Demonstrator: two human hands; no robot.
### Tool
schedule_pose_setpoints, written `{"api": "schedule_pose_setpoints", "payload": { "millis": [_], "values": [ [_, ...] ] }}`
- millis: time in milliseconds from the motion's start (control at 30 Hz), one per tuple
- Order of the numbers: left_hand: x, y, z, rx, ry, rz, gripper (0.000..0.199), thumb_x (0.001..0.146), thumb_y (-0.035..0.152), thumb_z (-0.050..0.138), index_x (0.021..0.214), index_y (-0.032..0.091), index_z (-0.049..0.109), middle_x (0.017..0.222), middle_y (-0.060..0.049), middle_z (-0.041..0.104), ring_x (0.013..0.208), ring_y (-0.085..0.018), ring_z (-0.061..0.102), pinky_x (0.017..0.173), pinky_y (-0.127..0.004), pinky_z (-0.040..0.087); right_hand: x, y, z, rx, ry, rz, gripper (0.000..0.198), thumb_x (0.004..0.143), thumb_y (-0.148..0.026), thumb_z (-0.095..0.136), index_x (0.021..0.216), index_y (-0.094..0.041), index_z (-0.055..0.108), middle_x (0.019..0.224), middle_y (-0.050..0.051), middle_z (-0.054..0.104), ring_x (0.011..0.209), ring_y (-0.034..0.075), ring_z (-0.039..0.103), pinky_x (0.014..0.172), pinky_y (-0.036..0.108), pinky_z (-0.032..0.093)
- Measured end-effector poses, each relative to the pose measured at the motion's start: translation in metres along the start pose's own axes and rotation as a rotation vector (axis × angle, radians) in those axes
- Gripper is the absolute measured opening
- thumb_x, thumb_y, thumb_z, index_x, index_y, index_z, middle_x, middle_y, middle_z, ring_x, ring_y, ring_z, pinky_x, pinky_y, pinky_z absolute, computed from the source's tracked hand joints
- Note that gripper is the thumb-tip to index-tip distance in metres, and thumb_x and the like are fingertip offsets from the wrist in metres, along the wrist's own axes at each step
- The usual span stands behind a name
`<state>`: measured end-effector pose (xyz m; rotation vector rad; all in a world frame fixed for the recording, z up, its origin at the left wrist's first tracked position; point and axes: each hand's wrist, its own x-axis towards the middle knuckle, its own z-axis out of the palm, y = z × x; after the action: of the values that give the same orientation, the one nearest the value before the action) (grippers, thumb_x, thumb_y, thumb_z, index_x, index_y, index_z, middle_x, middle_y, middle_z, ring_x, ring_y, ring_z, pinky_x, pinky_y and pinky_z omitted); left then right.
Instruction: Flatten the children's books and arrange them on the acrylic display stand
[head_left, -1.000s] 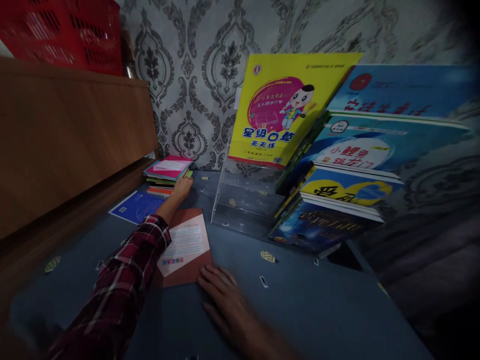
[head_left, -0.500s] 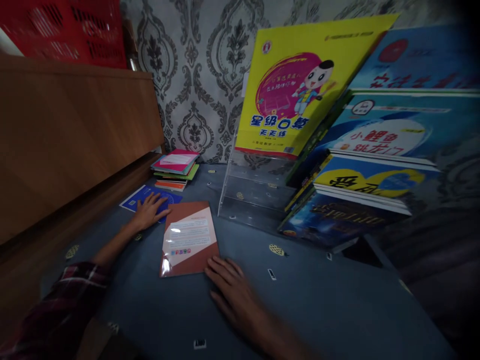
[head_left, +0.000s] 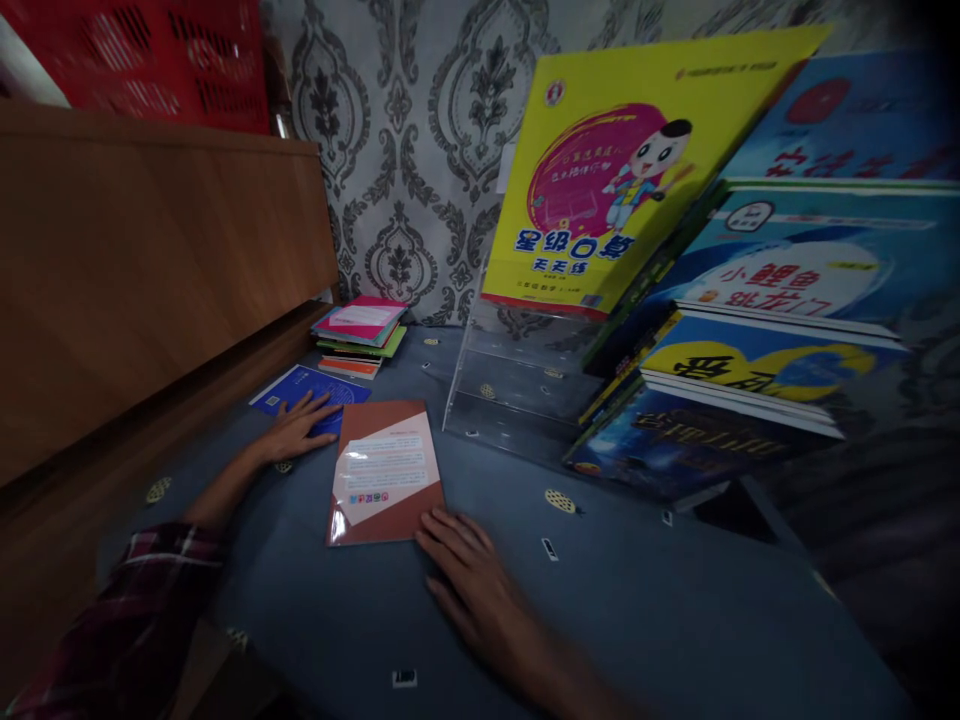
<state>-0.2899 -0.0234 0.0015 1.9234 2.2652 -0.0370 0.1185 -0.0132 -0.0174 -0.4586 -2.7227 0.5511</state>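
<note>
A blue book lies flat on the grey-blue tabletop, and my left hand rests on it with fingers spread. Right of it, a brown book with a pale pink panel lies face down, its glossy cover catching light at the lower left. My right hand lies flat on the table with its fingertips at the lower right corner of the brown book. Neither hand grips anything.
A stack of small books stands at the back left. A clear acrylic rack holds a yellow workbook and several bluish books. A wooden cabinet borders the left, with a red basket on top.
The whole view has shifted slightly, so things appear a little further right. Both hands keep nearly the same places on and beside the books.
</note>
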Motion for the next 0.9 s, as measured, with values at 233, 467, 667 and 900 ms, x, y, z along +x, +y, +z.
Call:
{"api": "schedule_pose_setpoints", "payload": {
  "millis": [233, 467, 667, 900],
  "values": [
    [0.007, -0.001, -0.004, -0.031, 0.006, -0.023, 0.069, 0.099, 0.061, 0.036, 0.161, 0.032, 0.029, 0.171, -0.010, 0.018, 0.158, -0.041, 0.011, 0.115, -0.077, 0.017, -0.002, 0.002, 0.002, 0.003, 0.004, 0.004, 0.053, 0.100, -0.019, 0.053, 0.152, -0.024, 0.049, 0.155, 0.009, 0.052, 0.147, 0.026, 0.046, 0.121, 0.054, 0.040],
    [0.013, -0.010, -0.007, -0.114, 0.008, -0.004, 0.075, 0.094, 0.070, 0.039, 0.160, 0.033, 0.034, 0.171, -0.009, 0.021, 0.158, -0.040, 0.011, 0.116, -0.077, 0.009, -0.002, 0.006, 0.009, 0.007, 0.034, -0.024, 0.053, 0.099, -0.020, 0.054, 0.151, -0.023, 0.050, 0.154, 0.011, 0.054, 0.146, 0.027, 0.047, 0.120, 0.055, 0.041],
    [0.017, -0.020, 0.005, -0.084, 0.113, -0.060, 0.070, 0.097, 0.069, 0.035, 0.158, 0.034, 0.038, 0.170, -0.008, 0.026, 0.157, -0.043, 0.015, 0.116, -0.077, 0.012, -0.002, 0.006, 0.010, -0.004, 0.039, -0.020, 0.051, 0.099, -0.021, 0.053, 0.151, -0.024, 0.050, 0.154, 0.010, 0.054, 0.145, 0.027, 0.048, 0.120, 0.054, 0.040],
    [0.014, -0.023, 0.017, -0.086, 0.332, -0.068, 0.060, 0.099, 0.057, 0.039, 0.148, 0.025, 0.053, 0.160, -0.013, 0.045, 0.153, -0.040, 0.029, 0.118, -0.072, 0.018, 0.000, 0.000, 0.003, 0.012, 0.026, -0.008, 0.051, 0.100, -0.022, 0.053, 0.151, -0.023, 0.050, 0.154, 0.010, 0.054, 0.147, 0.025, 0.045, 0.122, 0.052, 0.038]
  ]
}}
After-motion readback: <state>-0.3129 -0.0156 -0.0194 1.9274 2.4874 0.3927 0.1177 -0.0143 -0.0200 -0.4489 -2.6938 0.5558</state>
